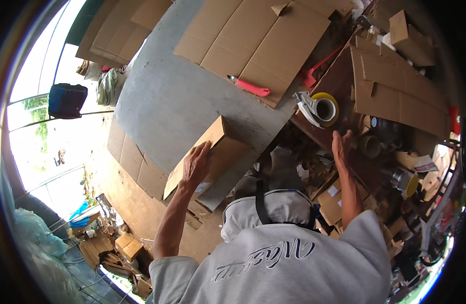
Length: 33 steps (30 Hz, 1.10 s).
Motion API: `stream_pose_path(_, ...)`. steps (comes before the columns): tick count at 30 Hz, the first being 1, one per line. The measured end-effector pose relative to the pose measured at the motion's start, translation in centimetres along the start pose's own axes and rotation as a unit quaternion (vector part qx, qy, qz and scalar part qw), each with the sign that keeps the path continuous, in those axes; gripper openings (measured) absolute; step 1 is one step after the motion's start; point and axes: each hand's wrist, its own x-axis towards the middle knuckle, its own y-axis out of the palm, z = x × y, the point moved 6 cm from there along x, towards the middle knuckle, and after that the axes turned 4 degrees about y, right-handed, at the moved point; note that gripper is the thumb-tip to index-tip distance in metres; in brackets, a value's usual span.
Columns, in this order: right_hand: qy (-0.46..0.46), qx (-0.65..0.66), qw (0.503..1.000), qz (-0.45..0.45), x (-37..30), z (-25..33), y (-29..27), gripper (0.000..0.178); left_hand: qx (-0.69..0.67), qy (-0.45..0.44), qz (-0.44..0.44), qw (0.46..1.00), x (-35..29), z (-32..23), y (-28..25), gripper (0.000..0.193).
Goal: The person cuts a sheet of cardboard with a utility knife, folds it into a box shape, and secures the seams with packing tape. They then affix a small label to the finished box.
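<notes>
A closed brown cardboard box [224, 151] stands tilted to my view at the near edge of the grey metal table [162, 86]. My left hand [196, 161] is on its narrow upper face, fingers bent against the cardboard and holding it. Out to the right, my right hand [341, 147] is raised with nothing in it, its thumb and fingers apart. Just beyond that hand is a tape dispenser [310, 109] with a yellow-rimmed roll, lying on a dark reddish-brown surface [339, 114]. The two do not appear to touch.
A red-handled utility knife [249, 86] lies by flat cardboard sheets [258, 40] on the table. Behind the dispenser is a red tool [310, 76]. More cardboard [395, 86] leans at the right, above heaped scraps [314, 177]. A folded sheet [134, 159] is at the table's left.
</notes>
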Motion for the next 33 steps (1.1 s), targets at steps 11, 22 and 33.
stream_pose_path(11,-0.150,0.219,0.951,0.159,-20.3,6.7,7.9,0.034,0.029,0.062,-0.019,0.997,2.7,0.3,1.6,0.045)
stream_pose_path(22,-0.323,0.085,0.920,0.206,-29.1,21.7,13.5,0.022,-0.031,0.044,-0.050,0.997,1.3,0.8,0.7,0.025)
stream_pose_path(33,-0.360,-0.038,0.920,0.150,-30.3,24.5,14.2,0.025,-0.047,0.044,-0.083,0.994,1.0,1.3,1.1,0.020)
